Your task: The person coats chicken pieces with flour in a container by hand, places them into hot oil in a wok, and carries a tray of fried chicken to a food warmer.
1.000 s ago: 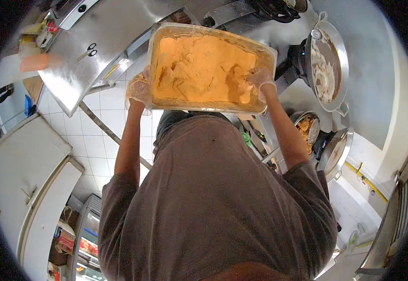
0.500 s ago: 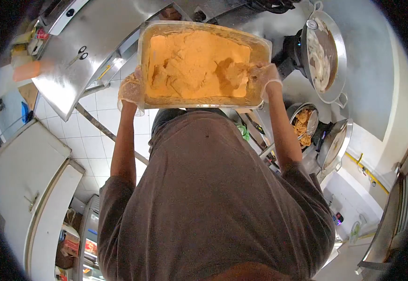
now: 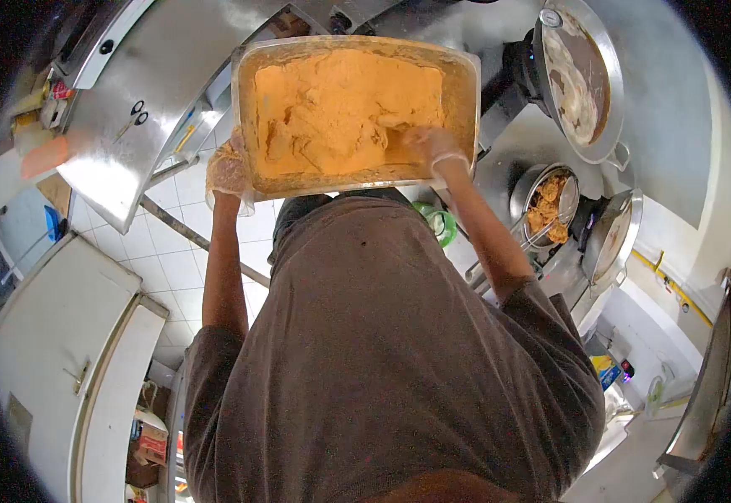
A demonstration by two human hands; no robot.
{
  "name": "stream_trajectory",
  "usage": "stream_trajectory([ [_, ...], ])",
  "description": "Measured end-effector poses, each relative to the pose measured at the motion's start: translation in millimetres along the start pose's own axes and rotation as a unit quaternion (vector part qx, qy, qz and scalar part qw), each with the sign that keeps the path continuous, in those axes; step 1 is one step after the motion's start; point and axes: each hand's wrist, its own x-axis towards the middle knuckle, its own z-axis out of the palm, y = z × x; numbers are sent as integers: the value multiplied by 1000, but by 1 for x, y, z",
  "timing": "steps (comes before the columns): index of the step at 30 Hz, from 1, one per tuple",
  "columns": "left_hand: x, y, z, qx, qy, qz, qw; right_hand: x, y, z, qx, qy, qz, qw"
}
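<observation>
Our left hand (image 3: 229, 172), in a clear glove, has its fingers curled on the left edge of the tub (image 3: 463, 101), which is at the upper middle of the frame. Our right hand (image 3: 436, 151), gloved too, reaches into the tub's lower right; it is blurred, and we cannot tell how its fingers stand. Lumpy orange powder (image 3: 332, 96) fills much of the tub. At upper right we see a wok (image 3: 615, 77) with pale foam (image 3: 575, 96) on dark liquid; below it, a pot (image 3: 521, 191) contains browned pieces (image 3: 547, 201).
</observation>
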Motion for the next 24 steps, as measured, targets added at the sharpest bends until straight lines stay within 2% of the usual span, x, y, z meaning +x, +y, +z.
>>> stream_trajectory([
  [1,1,-4,4,-3,-5,-4,1000,5,10,-8,-62,6,46,997],
  [4,5,-29,21,121,46,94,987,31,55,-4,-186,51,106,976],
  [6,7,-31,20,221,93,180,954,52,93,31,-174,173,5,969],
  [7,8,-31,19,191,65,147,968,64,109,46,-168,233,-47,957],
  [10,10,-23,12,105,10,67,992,84,121,63,-173,84,47,980],
  [12,8,-13,8,50,10,47,998,84,141,75,-136,78,27,987],
  [14,7,-20,13,160,72,107,979,82,153,80,-134,35,23,990],
  [15,7,-23,16,213,103,135,962,70,124,53,-150,-6,29,988],
  [16,6,-19,15,177,92,115,973,61,103,38,-166,-47,36,984],
  [19,5,-13,9,104,62,61,991,52,103,69,73,7,132,989],
  [21,11,-20,14,107,44,39,993,73,173,141,-35,7,68,997],
  [23,11,-25,17,118,57,75,989,69,175,143,-52,9,36,998],
  [24,11,-27,18,124,64,93,986,49,134,106,-16,11,36,999],
])
